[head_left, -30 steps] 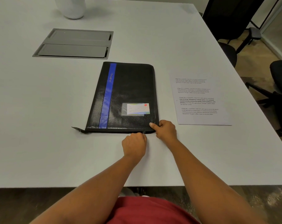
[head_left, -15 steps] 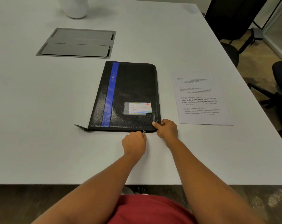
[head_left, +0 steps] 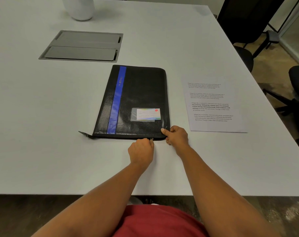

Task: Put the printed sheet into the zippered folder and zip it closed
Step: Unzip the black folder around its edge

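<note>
Along the near edge of the zippered folder (head_left: 136, 100), I see the left hand (head_left: 141, 151) pinching the zipper pull (head_left: 151, 139); right hand (head_left: 177, 135) grips its near-right corner; printed sheet (head_left: 213, 103) lies apart, rightward.

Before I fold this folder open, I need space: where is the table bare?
Widest bare tabletop lies left of the folder, nearer than the grey hatch. A narrow strip separates folder and printed sheet. Crowded: the folder's near right corner, where the left hand pinches the zipper pull and the right hand grips it.
</note>
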`<state>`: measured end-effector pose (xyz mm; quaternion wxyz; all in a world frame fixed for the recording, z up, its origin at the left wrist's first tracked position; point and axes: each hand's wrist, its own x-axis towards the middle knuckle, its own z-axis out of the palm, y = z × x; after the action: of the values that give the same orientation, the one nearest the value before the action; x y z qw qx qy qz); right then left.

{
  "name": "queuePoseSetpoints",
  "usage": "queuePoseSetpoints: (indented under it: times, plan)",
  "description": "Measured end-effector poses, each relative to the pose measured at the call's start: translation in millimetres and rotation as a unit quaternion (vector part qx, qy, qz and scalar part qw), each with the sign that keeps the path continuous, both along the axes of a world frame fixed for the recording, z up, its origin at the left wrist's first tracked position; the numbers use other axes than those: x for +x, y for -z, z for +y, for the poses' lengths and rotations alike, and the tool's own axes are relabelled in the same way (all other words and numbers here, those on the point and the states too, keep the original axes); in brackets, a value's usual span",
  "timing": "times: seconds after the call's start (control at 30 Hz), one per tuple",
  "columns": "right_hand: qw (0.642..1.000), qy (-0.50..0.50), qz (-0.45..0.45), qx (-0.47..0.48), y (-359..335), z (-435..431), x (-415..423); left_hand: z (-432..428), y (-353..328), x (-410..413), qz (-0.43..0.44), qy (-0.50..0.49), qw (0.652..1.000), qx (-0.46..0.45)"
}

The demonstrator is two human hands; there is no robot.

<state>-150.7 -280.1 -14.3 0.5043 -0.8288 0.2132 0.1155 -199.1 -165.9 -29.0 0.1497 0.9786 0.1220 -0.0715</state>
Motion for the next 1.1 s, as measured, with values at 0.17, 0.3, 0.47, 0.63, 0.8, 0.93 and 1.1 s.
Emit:
queuePoseSetpoints:
  times: [0.17,0.3,0.47,0.63,0.8,0.93,1.1]
  plan:
    - [0.996,-0.043,-0.044,-0.07,1,1,-2,2,-3,1,0.011,0.026,1.0,0.001]
    - [0.945,-0.139,-0.213,-0.204,0,-7,-12,4,-5,1,0.014,0.036,0.999,0.007]
    - [0.845,-0.368,-0.238,-0.306,5,-25,-11,5,-7,-1,0.015,0.047,0.999,0.016]
    - [0.805,-0.418,-0.181,-0.381,14,-21,-7,7,-7,-3,0.014,0.055,0.998,0.027]
    - [0.796,-0.415,-0.196,-0.394,17,-20,-9,8,-7,-4,0.011,0.05,0.998,0.022]
    - [0.796,-0.417,-0.2,-0.392,19,-20,-11,17,-6,-5,0.011,0.024,0.999,0.021]
    - [0.811,-0.399,-0.198,-0.379,21,-20,-12,32,-4,-9,0.011,-0.002,1.0,0.021]
